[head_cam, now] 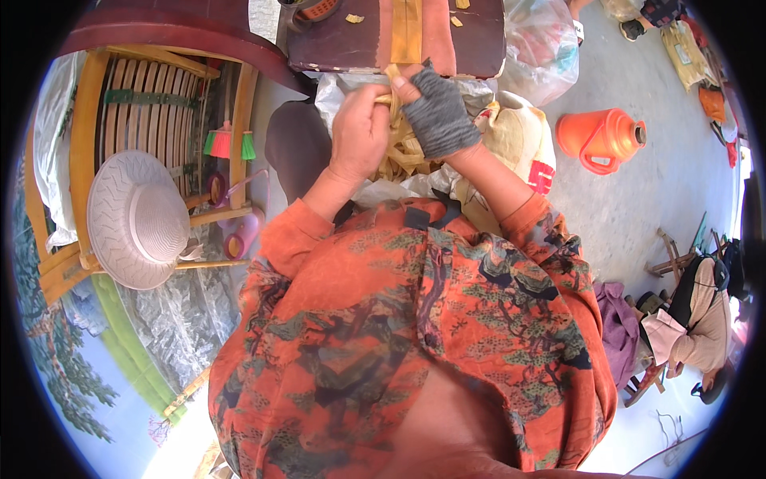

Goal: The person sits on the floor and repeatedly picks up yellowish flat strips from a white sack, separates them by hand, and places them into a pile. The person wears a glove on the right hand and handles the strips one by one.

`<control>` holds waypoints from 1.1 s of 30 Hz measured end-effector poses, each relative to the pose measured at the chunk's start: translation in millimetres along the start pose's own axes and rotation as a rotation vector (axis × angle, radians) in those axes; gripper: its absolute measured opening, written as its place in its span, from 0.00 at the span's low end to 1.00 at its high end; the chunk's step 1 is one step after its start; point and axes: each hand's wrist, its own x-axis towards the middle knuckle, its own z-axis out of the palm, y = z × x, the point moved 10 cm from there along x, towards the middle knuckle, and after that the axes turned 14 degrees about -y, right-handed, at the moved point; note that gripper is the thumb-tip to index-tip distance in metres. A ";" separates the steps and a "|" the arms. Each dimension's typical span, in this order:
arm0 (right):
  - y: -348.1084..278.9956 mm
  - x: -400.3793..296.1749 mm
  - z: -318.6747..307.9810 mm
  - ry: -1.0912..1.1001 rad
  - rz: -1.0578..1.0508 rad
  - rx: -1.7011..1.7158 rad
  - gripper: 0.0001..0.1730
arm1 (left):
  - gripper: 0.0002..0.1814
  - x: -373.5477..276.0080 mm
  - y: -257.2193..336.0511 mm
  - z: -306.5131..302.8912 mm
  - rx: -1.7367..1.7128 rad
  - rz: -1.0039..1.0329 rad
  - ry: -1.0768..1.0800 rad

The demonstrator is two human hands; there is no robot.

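Note:
My left hand (362, 129) is bare and pinches a narrow tan strip (383, 99) of what looks like dried plant fibre or husk. Close beside it, my right hand (440, 111) wears a grey knitted fingerless glove, its thumb and fingers closed on the end of the same strip work. From there a flat yellowish band (407, 33) runs straight away from me over a pink cloth strip (441, 36) on a dark board (335, 45). Below my hands, a heap of loose tan strips (402, 157) lies in a white plastic sack (383, 193) at my lap.
An orange thermos flask (598, 141) is on the concrete floor to the right, beyond a printed cloth bag (520, 135). A clear plastic bag (541, 51) sits beside the board. Left are a wooden chair (90, 149) and a sun hat (140, 221). Another person (703, 323) sits at far right.

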 end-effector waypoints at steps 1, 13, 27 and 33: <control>6.2 1.9 -0.2 -0.015 0.071 0.135 0.15 | 0.11 -7.5 8.8 -12.2 -0.002 0.099 0.153; -52.9 -7.2 -1.6 -0.124 -0.050 -0.248 0.20 | 0.08 6.0 -4.6 -10.7 -0.240 0.147 -0.007; -4.8 -1.9 8.5 -0.356 0.256 0.470 0.17 | 0.07 21.2 -18.3 -4.0 -0.679 0.064 0.043; -9.7 -3.1 3.8 -0.185 0.249 0.547 0.19 | 0.12 14.1 -1.0 -5.4 -0.715 0.088 -0.050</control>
